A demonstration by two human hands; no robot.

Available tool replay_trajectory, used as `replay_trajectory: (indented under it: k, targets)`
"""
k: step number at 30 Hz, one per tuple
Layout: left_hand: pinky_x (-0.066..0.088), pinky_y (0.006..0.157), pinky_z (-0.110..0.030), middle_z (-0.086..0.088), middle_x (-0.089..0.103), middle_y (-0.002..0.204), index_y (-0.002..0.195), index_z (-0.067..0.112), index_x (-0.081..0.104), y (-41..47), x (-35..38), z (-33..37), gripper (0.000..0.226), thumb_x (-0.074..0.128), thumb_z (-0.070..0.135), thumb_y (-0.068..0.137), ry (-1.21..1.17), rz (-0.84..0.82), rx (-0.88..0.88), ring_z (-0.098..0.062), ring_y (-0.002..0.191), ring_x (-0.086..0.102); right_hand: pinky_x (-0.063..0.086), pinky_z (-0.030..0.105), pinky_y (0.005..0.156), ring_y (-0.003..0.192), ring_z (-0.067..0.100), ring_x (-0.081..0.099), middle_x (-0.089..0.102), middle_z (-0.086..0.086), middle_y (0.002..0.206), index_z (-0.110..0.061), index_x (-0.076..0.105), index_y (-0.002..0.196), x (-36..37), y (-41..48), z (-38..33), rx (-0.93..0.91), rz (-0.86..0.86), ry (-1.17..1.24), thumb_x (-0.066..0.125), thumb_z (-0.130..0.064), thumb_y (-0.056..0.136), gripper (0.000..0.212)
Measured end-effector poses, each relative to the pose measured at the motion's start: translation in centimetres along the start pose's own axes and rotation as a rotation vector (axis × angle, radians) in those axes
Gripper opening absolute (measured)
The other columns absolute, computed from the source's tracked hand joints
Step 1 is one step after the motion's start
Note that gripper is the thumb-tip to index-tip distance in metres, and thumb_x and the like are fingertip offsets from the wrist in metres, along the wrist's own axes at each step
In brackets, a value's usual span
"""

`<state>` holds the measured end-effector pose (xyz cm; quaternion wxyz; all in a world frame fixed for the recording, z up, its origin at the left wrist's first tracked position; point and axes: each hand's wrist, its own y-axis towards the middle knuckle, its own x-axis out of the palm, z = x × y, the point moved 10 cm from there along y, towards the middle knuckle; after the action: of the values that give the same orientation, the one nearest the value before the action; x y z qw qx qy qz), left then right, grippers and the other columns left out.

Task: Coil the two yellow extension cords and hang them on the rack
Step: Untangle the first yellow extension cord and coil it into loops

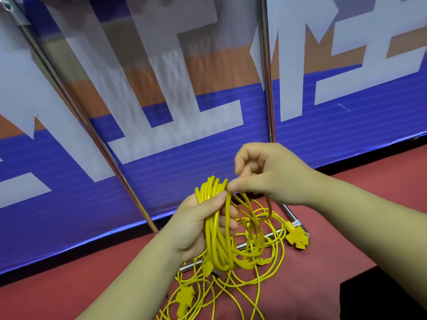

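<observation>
Left hand (196, 222) wraps around a coil (217, 239) of yellow cord: thumb across the top of the loops, fingers curled behind, bundle hanging down from the palm. Several loops are gathered, roughly even in length. Right hand (270, 176) sits just above and to the right, thumb and forefinger pinching a single strand at the crown of the coil, close against the left thumb tip. Its other fingers are curled in loosely.

Outward: the pinched strand runs down into loose cord (265, 273) sprawled on the red floor (346, 227) under both hands. A yellow socket block (297, 237) lies to the right, beside the end of the rack's base bar (251, 243). A second connector (184, 296) lies low in the tangle, nearer the person. Which end belongs to which cord cannot be told.

Rack (266, 88): chrome uprights rising in front of a blue banner (184, 169) with white lettering. Nothing yellow hangs on the parts in view; the top rail is out of frame.

Progress, as judged: one cord partly coiled, with a fair length of slack left to gather. The other cord apparently lies uncoiled in the pile. Both hangings remain. Well under halfway.
</observation>
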<state>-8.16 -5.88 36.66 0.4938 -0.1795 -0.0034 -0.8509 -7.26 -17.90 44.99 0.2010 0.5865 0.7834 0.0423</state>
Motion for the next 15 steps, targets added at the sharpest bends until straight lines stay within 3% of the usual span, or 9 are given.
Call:
replay_trajectory:
  k: [3, 9, 12, 15]
  targets:
    - [0.05, 0.054, -0.031, -0.008, 0.056, 0.069, 0.089, 0.009, 0.068, 0.0, 1.5, -0.1, 0.03, 0.084, 0.029, 0.075, -0.047, -0.147, -0.02, -0.016, 0.052, 0.053, 0.043, 0.021, 0.052, 0.054, 0.013, 0.052, 0.061, 0.01, 0.059, 0.001, 0.055, 0.084, -0.8, 0.0, 0.4, 0.043, -0.016, 0.029, 0.083, -0.007, 0.076, 0.03]
    - [0.044, 0.049, -0.024, 0.0, 0.048, 0.062, 0.089, 0.01, 0.065, -0.9, 3.6, -0.5, 0.03, 0.084, 0.029, 0.076, 0.018, -0.362, -0.143, -0.006, 0.044, 0.045, 0.036, 0.024, 0.048, 0.048, 0.012, 0.041, 0.05, 0.001, 0.051, -0.01, 0.056, 0.075, -0.7, -0.2, 1.4, 0.115, -0.146, 0.053, 0.084, -0.019, 0.069, 0.029]
    - [0.039, 0.047, -0.022, 0.003, 0.044, 0.057, 0.087, 0.009, 0.052, -1.5, 3.6, -0.9, 0.036, 0.082, 0.028, 0.079, 0.042, -0.413, -0.209, -0.003, 0.041, 0.042, 0.038, 0.021, 0.046, 0.047, 0.014, 0.044, 0.05, 0.01, 0.054, -0.009, 0.056, 0.075, -0.4, -0.4, 1.9, 0.145, -0.186, 0.093, 0.083, -0.016, 0.068, 0.029]
    - [0.04, 0.045, -0.02, 0.004, 0.044, 0.055, 0.078, 0.013, 0.052, -1.9, 3.4, 0.8, 0.031, 0.081, 0.024, 0.08, 0.021, -0.419, -0.151, -0.003, 0.04, 0.042, 0.042, 0.022, 0.045, 0.045, 0.017, 0.049, 0.057, 0.011, 0.055, -0.01, 0.055, 0.075, -1.0, -0.3, 2.5, 0.166, -0.179, 0.134, 0.085, -0.014, 0.071, 0.031]
